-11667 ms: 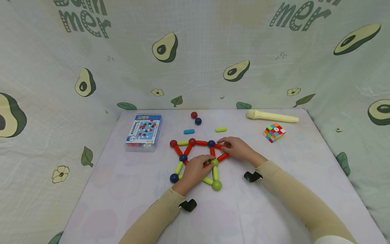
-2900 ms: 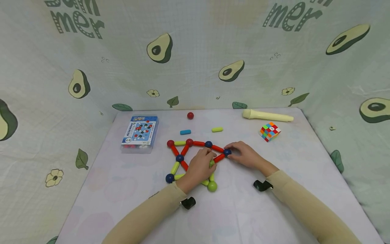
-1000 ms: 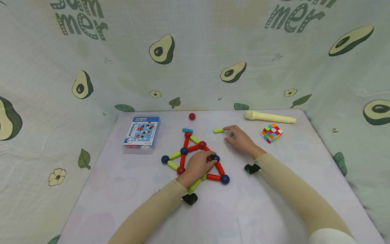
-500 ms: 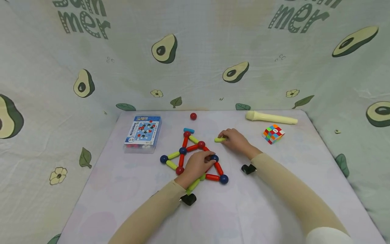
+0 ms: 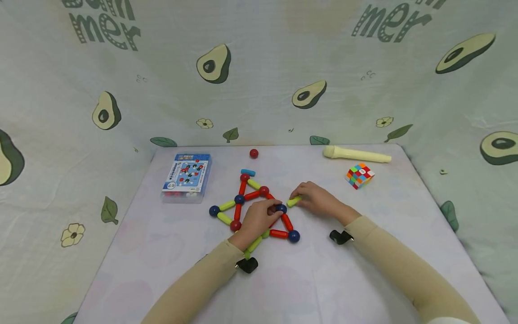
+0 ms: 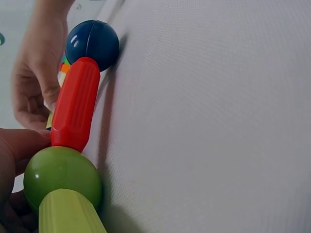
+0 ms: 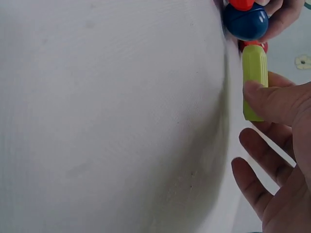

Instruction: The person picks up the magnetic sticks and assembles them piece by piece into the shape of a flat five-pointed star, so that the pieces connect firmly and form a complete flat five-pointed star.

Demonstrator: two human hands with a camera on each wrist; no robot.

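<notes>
My right hand (image 5: 317, 199) pinches a yellow-green magnetic stick (image 7: 256, 73) between thumb and finger. The stick's free end points at a blue ball (image 5: 281, 208), close beside it. My left hand (image 5: 256, 220) grips that blue ball at the right side of a flat frame of balls and sticks. Right of the left hand, a red stick (image 5: 279, 234) runs to another blue ball (image 5: 294, 236) at the corner. In the left wrist view a green ball (image 6: 63, 174) joins a red stick and a yellow-green one. The left hand and forearm cover part of the frame.
Behind the frame lie a blue stick (image 5: 248, 172), near its top red ball (image 5: 244, 178), and a loose red ball (image 5: 253, 153). A boxed set (image 5: 186, 177) is at back left. A puzzle cube (image 5: 359, 175) and a cream toy microphone (image 5: 356, 154) lie at back right.
A loose blue ball from the back joined the frame's right corner. The frame was turned clockwise. My right hand then picked up the yellow-green stick and brought it toward the left hand.
</notes>
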